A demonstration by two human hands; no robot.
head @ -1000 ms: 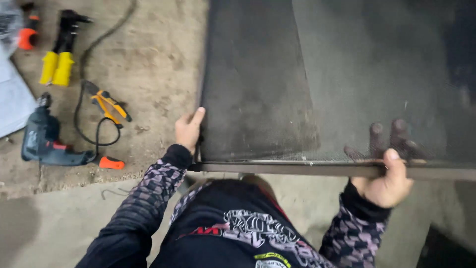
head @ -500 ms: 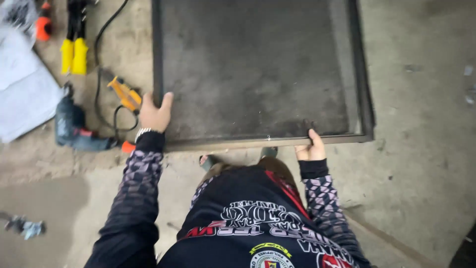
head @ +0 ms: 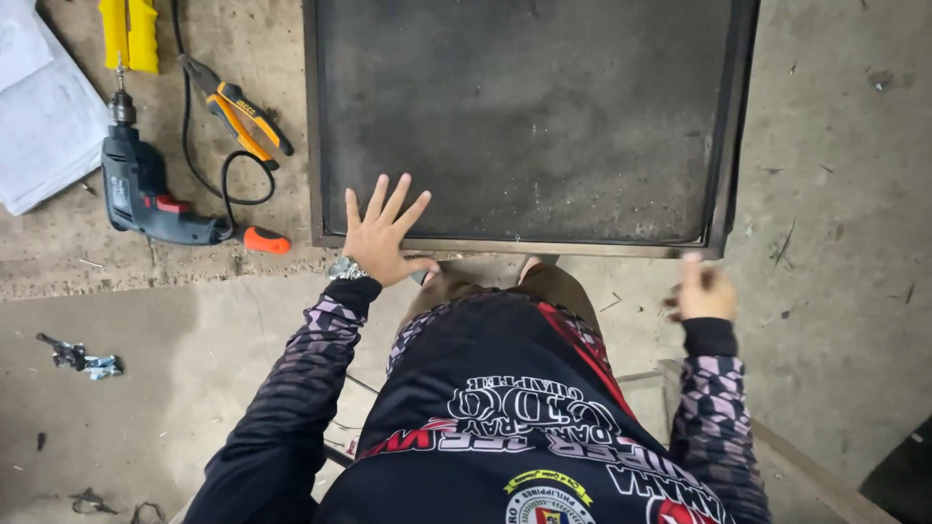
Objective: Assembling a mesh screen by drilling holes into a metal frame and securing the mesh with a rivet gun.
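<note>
The left hand lies flat, fingers spread, on the near left corner of the panel, gripping nothing. The right hand hangs just off the near right corner, blurred, fingers loosely curled around nothing. The panel lies flat on the concrete floor, a dark, dusty rectangular sheet in a thin metal frame, its long axis running away from the person. Left of it rest a blue drill, orange-handled pliers, a yellow tool and white paper.
</note>
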